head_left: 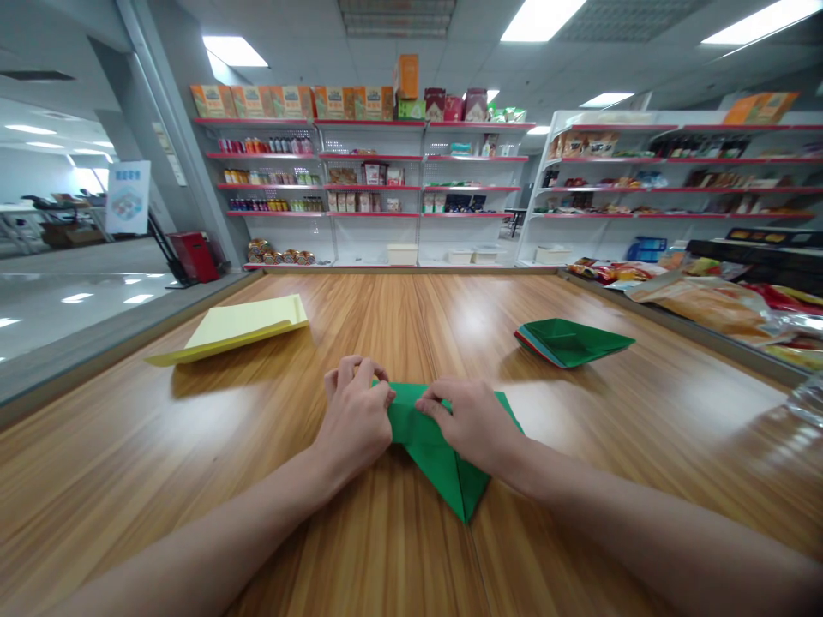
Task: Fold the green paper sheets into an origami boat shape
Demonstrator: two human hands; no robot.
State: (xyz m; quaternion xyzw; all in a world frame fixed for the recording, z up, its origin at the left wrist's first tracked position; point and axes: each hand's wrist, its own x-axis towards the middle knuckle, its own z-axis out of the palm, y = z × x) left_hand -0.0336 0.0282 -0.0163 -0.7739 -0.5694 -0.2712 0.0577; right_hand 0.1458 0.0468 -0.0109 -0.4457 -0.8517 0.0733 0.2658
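A partly folded sheet of green paper [437, 463] lies on the wooden table [360, 548] close in front of me, with one pointed corner towards me. My left hand [358, 407] has its fingers curled and pinched at the paper's left end. From the right, my right hand [472, 420] presses on the paper with thumb and fingers together, covering part of its right half. Creases run across the sheet down to the near point. The fingertips of the left hand partly hide that edge.
A stack of yellow paper [248, 324] lies at the left. At the right sits a nested stack of folded paper [572, 343], green on top. Packaged snacks [713, 300] line the right side, near a clear plastic object [807, 398]. Stocked shelves [369, 184] stand beyond the table.
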